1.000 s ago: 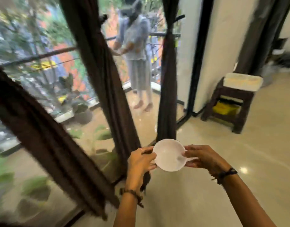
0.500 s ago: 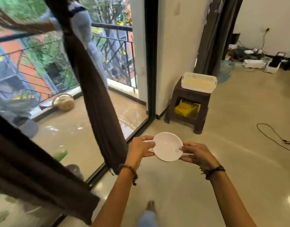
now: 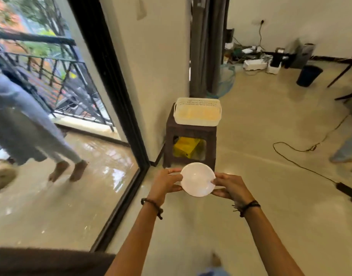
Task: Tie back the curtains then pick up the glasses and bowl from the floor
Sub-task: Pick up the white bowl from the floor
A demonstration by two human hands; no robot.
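Presently, on view:

1. Bowl [image 3: 198, 179]: white, off the floor, held level in front of the person, just short of the brown stool [image 3: 190, 144].
2. Left hand [image 3: 167, 183]: fingers curled on the bowl's left rim.
3. Right hand [image 3: 228, 186]: pinching the right rim.
4. Basket [image 3: 198, 111]: cream, sitting on the stool; a likely drop-off.
5. Glasses: none visible.
6. Curtain [image 3: 51, 260]: dark edge at bottom left; whether it is tied back cannot be told.
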